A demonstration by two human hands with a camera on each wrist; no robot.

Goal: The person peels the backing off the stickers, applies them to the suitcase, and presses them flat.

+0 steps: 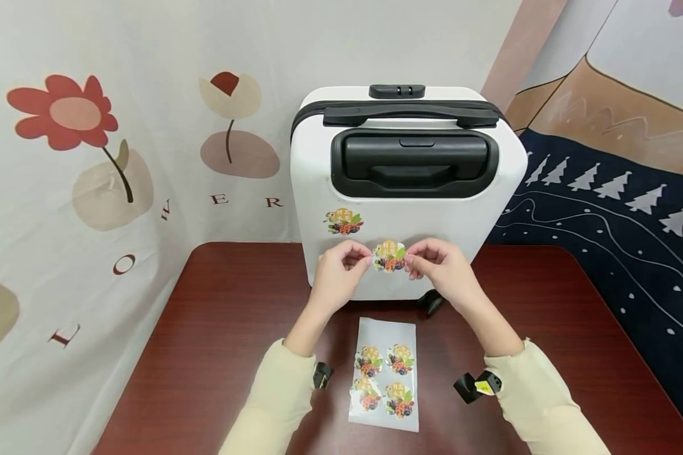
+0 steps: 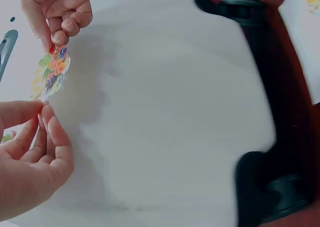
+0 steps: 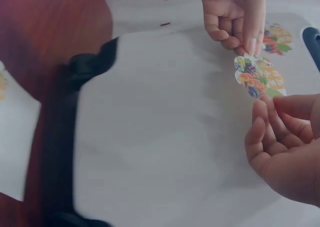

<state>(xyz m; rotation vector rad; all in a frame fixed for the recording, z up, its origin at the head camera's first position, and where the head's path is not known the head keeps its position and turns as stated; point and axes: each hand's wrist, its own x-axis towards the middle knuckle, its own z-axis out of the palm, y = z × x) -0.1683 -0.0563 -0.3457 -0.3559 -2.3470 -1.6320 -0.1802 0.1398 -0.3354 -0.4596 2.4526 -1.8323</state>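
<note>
A fruit-patterned sticker (image 1: 389, 256) is stretched between my two hands, in front of the white suitcase (image 1: 319, 170). My left hand (image 1: 339, 272) pinches its left edge between thumb and fingertips. At the opposite edge, my right hand (image 1: 441, 268) pinches it the same way. In the right wrist view the sticker (image 3: 257, 77) shows its printed face, with fruit and yellow lettering. Another such sticker (image 1: 344, 222) is stuck on the suitcase, up and to the left of the held one. Below lies a white backing sheet (image 1: 387, 328) bearing several more fruit stickers (image 1: 399, 359).
The suitcase stands upright on a dark red wooden table (image 1: 205, 354), its black handle (image 1: 412, 114) near the top and a black wheel (image 1: 430, 302) at its base. Patterned cloth (image 1: 148, 63) hangs behind. Black wrist cameras (image 1: 478, 386) sit at both cuffs.
</note>
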